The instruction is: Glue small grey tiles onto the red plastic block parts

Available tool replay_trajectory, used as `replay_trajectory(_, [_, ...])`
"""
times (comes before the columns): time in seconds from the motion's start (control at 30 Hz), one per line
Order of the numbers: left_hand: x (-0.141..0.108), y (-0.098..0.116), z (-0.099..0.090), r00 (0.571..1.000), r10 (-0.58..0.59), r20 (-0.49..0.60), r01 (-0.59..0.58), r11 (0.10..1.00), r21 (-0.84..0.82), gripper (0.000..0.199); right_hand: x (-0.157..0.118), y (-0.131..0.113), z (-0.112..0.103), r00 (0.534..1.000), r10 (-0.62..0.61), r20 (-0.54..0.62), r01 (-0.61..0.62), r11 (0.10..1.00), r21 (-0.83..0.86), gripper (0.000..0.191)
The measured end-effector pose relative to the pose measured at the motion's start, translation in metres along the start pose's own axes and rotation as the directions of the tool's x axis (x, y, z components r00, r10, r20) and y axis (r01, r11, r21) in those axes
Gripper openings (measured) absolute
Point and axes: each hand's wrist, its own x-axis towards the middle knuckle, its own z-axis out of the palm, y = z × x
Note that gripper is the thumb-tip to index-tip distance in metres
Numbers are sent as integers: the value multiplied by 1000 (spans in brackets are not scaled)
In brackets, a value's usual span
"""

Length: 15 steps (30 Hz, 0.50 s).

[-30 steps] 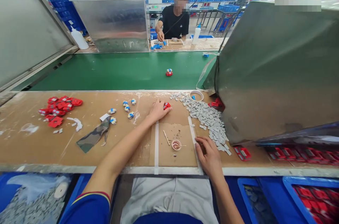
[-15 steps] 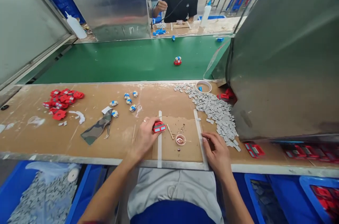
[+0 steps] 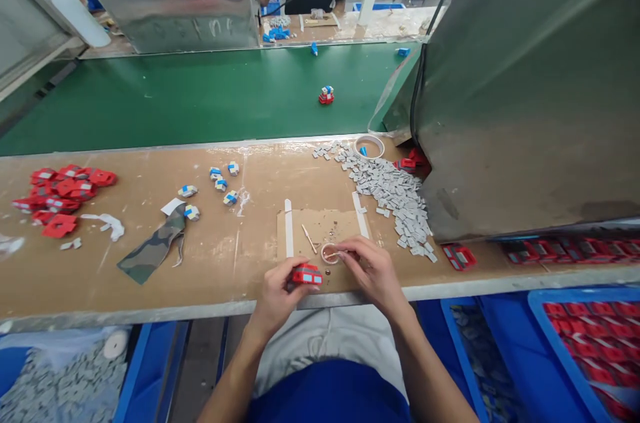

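Observation:
My left hand (image 3: 276,289) holds a small red plastic part (image 3: 307,274) just above the near edge of the brown workbench (image 3: 150,276). My right hand (image 3: 367,271) is beside it, its fingertips pinched on a thin stick that reaches into a small round glue cup (image 3: 329,253). Both hands hover over a cardboard mat (image 3: 320,226) framed by white tape strips. A second thin stick (image 3: 309,237) lies on the mat.
A heap of grey pieces (image 3: 395,193) and a tape ring (image 3: 369,145) lie right. Red parts (image 3: 63,186) are piled left, with a camouflage cloth (image 3: 153,246) and small blue-white parts (image 3: 223,179). A green conveyor (image 3: 200,96) carries one red part (image 3: 326,96). A person works opposite.
My left hand carried the red part from the far side of the mat back to the near edge. My right hand left the tape strip and took hold of the stick in the cup.

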Motion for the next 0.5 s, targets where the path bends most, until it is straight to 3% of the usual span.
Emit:
replay_trajectory(0.2, [2,4,-5,999,30,25,-30,1000,-8,23,7,1,7,964,-96,-249,88,995,-42,11])
replay_trajectory(0.3, [2,7,-7,998,51,30,-51,998,24,20,7,3,13,943,-136,-305,124,991,-59,13])
replay_trajectory(0.4, [1,7,-7,997,72,25,-73,997,35,20,2,6,16,940,-53,-337,55,998,-3,17])
replay_trajectory(0.5, [0,5,-6,994,105,26,-107,989,100,20,-7,10,16,928,140,-346,-106,988,116,21])
